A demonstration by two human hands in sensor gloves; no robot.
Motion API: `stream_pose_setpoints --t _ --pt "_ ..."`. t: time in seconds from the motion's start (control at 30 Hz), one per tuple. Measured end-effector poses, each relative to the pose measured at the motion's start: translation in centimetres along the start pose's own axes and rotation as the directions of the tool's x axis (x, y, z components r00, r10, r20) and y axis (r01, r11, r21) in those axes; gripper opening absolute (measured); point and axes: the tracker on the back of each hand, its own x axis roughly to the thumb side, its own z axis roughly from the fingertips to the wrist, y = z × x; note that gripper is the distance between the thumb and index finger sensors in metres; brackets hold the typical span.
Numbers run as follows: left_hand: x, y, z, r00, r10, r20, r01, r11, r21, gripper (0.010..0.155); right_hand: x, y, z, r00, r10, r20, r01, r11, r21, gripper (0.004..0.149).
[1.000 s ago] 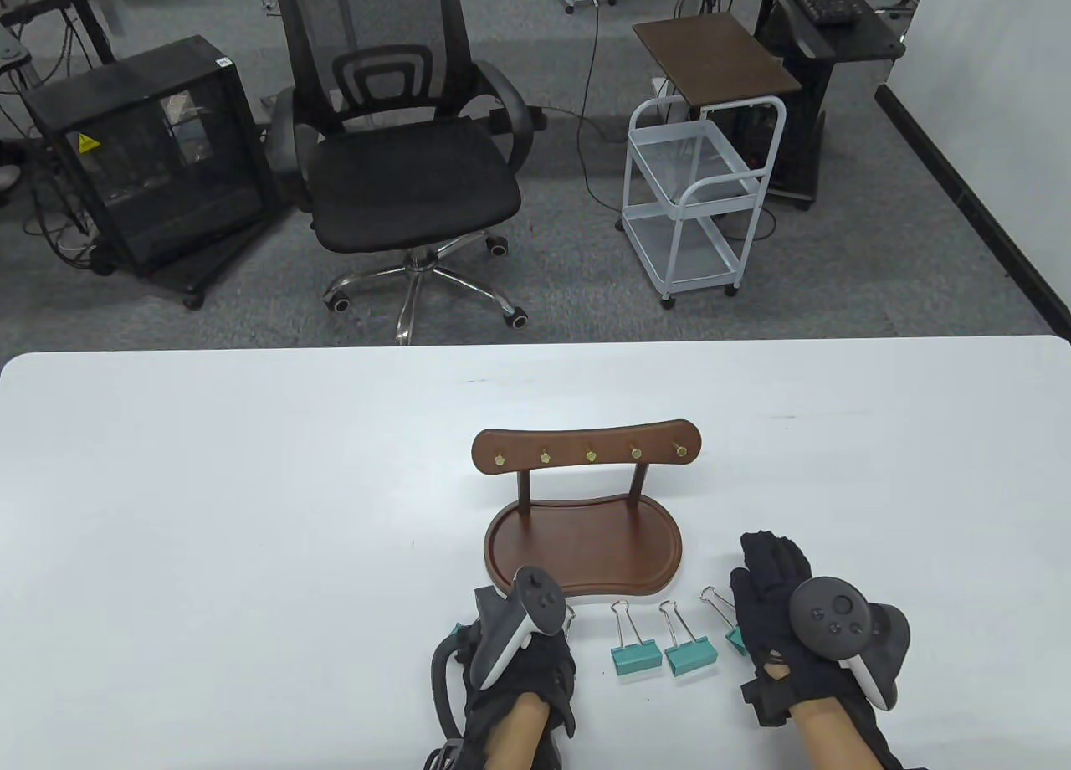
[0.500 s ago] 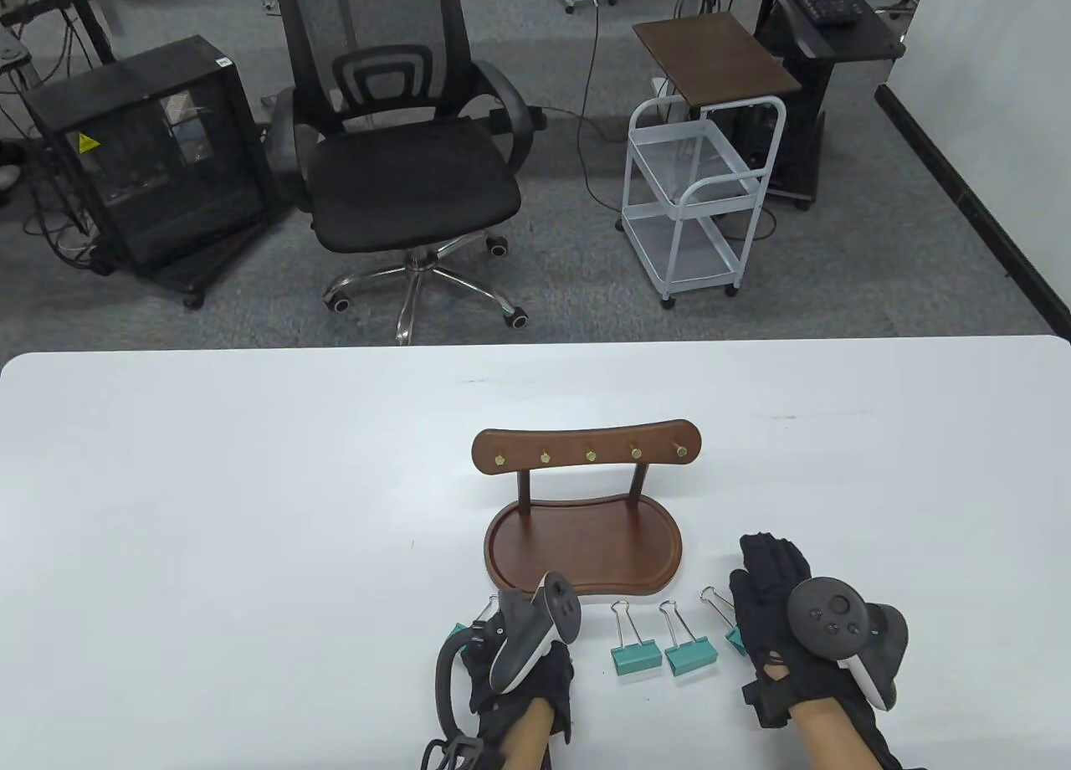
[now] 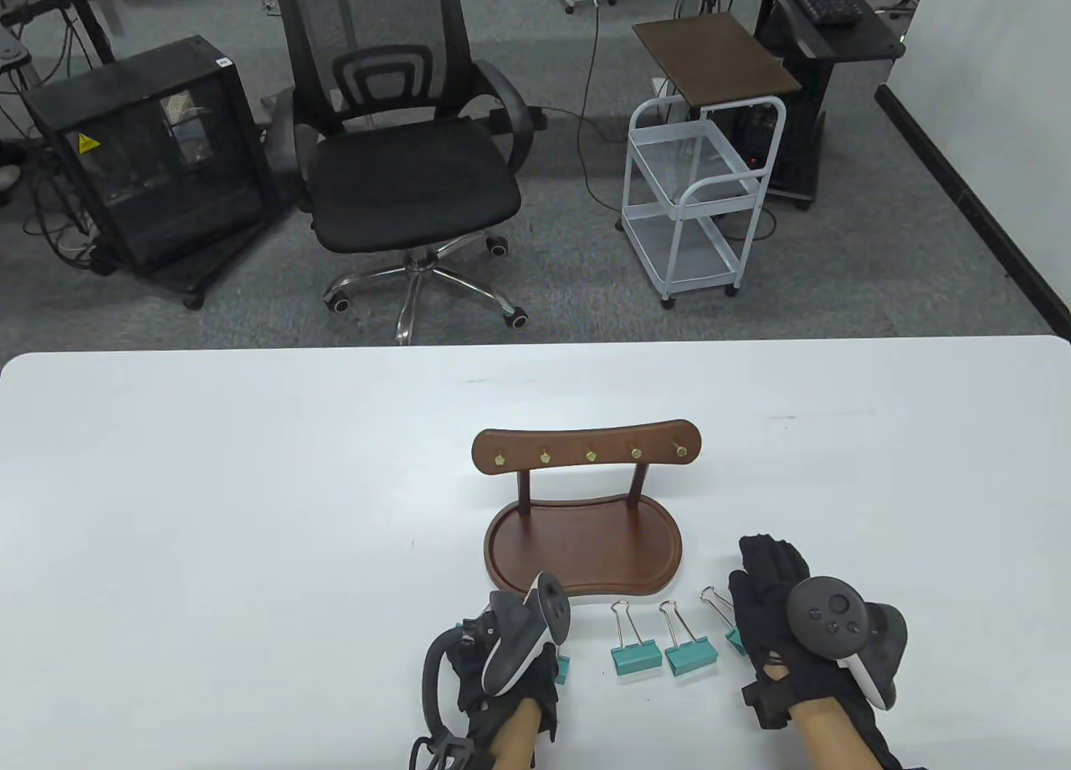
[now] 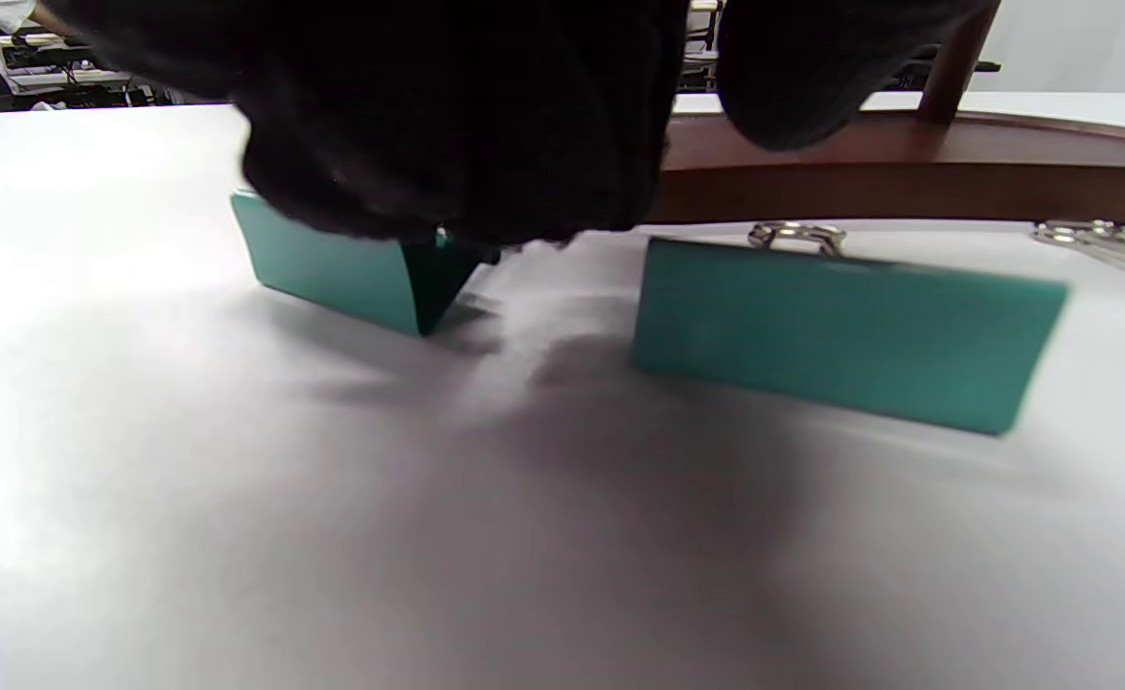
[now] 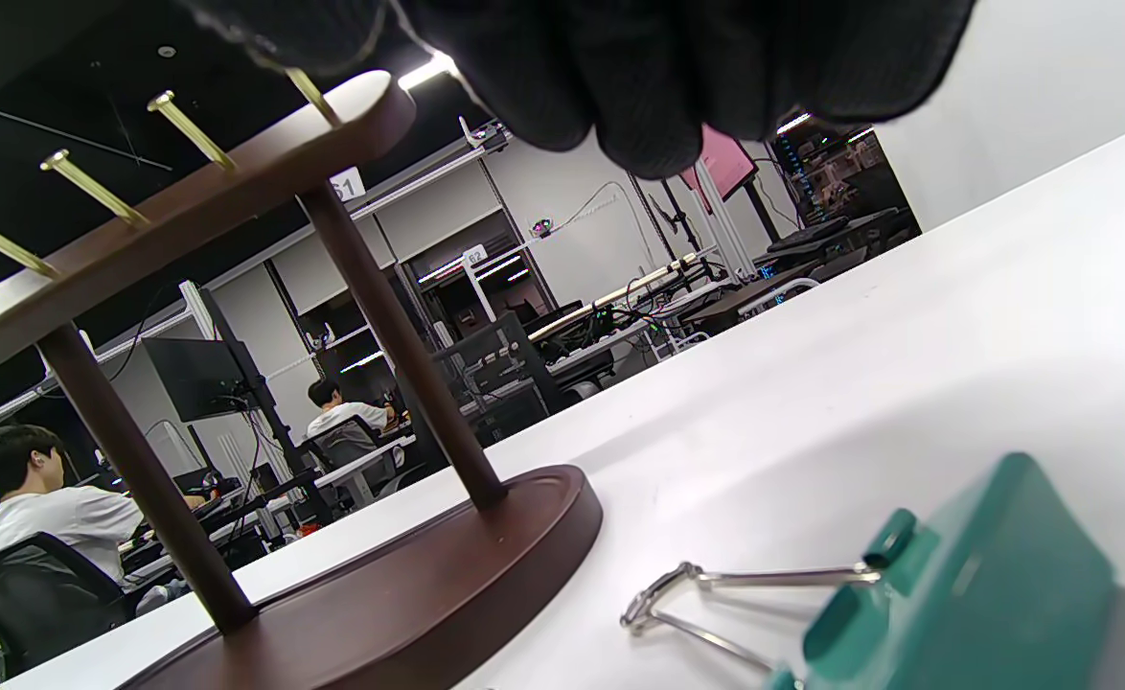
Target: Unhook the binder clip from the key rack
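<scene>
The wooden key rack (image 3: 586,450) stands mid-table, and its brass hooks (image 3: 590,454) are all bare. Two teal binder clips (image 3: 633,658) (image 3: 691,655) lie in front of its base. My left hand (image 3: 515,649) hovers low over a third teal clip (image 3: 562,668). In the left wrist view my fingers (image 4: 447,115) cover that clip's (image 4: 332,268) top and handles, so I cannot tell whether they grip it. My right hand (image 3: 774,577) rests flat on the table, fingers spread forward, over another clip (image 3: 735,638). That clip (image 5: 955,594) lies free below my fingers (image 5: 639,77).
The rack's oval base tray (image 3: 583,548) lies just ahead of both hands. Bare white tabletop (image 3: 251,510) spreads to the left, right and back. Beyond the far edge stand an office chair (image 3: 402,159) and a white cart (image 3: 694,192).
My left hand has drawn back toward the table's near edge and turned, and a teal clip now shows at its right side. My right hand has not moved.
</scene>
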Motion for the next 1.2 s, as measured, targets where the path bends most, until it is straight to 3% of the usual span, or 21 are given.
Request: stream_pose_setpoints --t 0.27,0.57,0.8,1.2 --pt "-1.1 0.8 0.2 0.993 0.112 0.033 -0.115 0.988 0.107 0.049 0.0 0.2 0.0 1.000 0.018 0.001 -0.018 1.000 0.008 0.058" --pt "-1.4 1.9 1.0 0.951 0.242 0.194 -0.281 0.936 0.213 0.068 0.6 0.2 0.1 1.000 -0.001 -0.003 0.001 1.000 -0.022 0.060" --pt "-1.5 2.4 1.1 0.917 0.283 0.281 -0.344 0.918 0.197 0.075 2.8 0.6 -0.2 0.995 0.094 0.035 -0.094 0.995 0.017 0.061" --pt "-1.3 2.4 0.9 0.883 0.317 0.347 -0.396 0.899 0.186 0.066 4.1 2.8 -0.1 0.980 0.156 0.121 -0.159 0.987 0.018 0.060"
